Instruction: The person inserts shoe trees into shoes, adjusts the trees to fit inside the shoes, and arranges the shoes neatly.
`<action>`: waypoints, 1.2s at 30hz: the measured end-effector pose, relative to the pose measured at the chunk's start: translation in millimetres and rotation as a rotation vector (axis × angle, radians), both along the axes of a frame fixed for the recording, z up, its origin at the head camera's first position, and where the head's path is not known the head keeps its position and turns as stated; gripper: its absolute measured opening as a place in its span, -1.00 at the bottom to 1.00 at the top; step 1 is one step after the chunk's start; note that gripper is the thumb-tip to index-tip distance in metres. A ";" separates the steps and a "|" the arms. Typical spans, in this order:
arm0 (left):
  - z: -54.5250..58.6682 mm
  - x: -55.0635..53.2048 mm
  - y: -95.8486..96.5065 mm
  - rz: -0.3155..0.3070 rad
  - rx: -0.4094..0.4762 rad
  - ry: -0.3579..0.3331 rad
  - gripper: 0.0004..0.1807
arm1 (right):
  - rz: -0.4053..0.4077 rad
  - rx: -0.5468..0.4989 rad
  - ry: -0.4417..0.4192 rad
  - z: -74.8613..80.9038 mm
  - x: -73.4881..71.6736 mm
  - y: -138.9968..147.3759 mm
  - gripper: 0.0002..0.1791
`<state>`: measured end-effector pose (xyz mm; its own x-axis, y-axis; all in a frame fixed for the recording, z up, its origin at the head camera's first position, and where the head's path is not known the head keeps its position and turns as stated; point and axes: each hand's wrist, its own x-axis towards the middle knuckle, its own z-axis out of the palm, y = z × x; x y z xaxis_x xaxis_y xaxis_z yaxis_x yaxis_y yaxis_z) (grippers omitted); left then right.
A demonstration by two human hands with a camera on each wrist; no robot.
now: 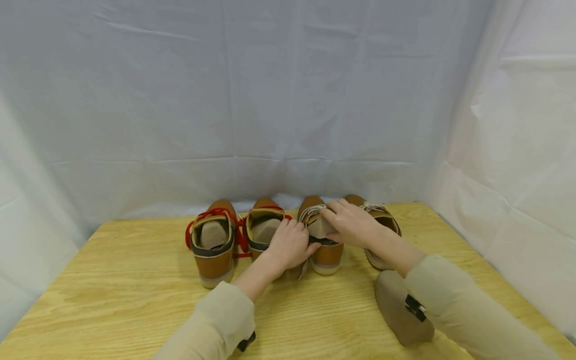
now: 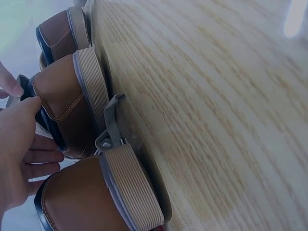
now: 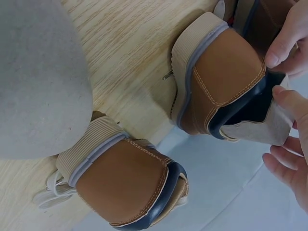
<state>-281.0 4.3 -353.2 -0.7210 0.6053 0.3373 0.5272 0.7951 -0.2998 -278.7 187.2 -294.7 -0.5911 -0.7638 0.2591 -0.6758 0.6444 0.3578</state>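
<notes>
Grip of the right hand (image 1: pixel 353 224) pinches the insole (image 1: pixel 320 228) partly inside the left pale-laced shoe (image 1: pixel 326 258) on the tabletop (image 1: pixel 135 280), while I have the loose-fingered left hand (image 1: pixel 289 243) touching its collar (image 3: pixel 217 120), presumably for steadiness.

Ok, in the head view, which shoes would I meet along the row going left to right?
Leftmost red-laced shoe, second red-laced shoe partly behind the left hand, first pale-laced shoe with the right hand at its opening, rightmost pale-laced shoe.
</notes>
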 end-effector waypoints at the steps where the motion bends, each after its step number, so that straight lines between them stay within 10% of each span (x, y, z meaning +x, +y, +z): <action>1: 0.0 -0.1 0.0 0.000 0.000 0.000 -0.45 | -0.004 -0.007 -0.001 -0.3 0.0 -0.4 -0.38; 23: 1.8 -0.7 -0.1 -0.004 0.009 -0.022 -0.45 | -0.113 -0.170 -0.214 -2.3 -8.1 -7.6 -0.44; 36: 0.3 -2.7 -1.4 -0.018 0.029 -0.021 -0.46 | -0.156 -0.125 -0.151 -7.3 -11.3 -13.6 -0.47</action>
